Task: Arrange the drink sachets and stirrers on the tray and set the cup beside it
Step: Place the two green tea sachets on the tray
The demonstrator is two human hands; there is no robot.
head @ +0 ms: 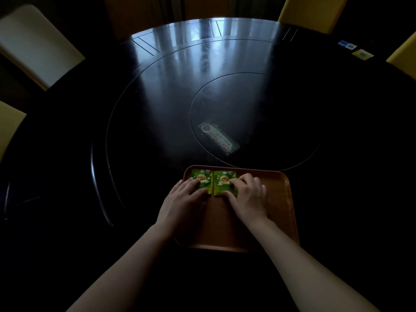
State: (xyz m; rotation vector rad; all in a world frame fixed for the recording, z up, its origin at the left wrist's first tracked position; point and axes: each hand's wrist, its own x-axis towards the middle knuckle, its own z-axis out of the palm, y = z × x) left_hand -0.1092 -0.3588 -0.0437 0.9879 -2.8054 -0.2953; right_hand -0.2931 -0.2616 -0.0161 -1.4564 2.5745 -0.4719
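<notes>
A dim room, seen from above by a head-worn camera. A round, dark, glossy tabletop (157, 91) fills the view, and an orange-brown tray (281, 212) sits at its near edge; every place below is given relative to that tray.

Far to the tray's left, beyond the tabletop's rim, stands a pale cream chair (38, 43).

The left hand (182, 199) lies flat over the tray's far left corner, its forearm crossing the tray's near left edge. Its fingers are spread and press down on a green Lipton tea sachet (202, 176); the grip is loose and open, resting on the packet rather than closed around it.

Just beside that packet, with a thin gap between them, lies a second green Lipton sachet (224, 183), also on the tray's far side. The right hand (249, 197) rests on its right part, fingers flat and extended, its grip likewise open and pressing, not pinching.

Beyond the tray's far edge, on the tabletop's inner disc, lies a clear packet of stirrers (219, 139), set diagonally and well apart from the tray.

Far right and beyond, small blue and yellow cards (355, 49) lie near the tabletop's rim, with yellow chairs (310, 12) behind.
</notes>
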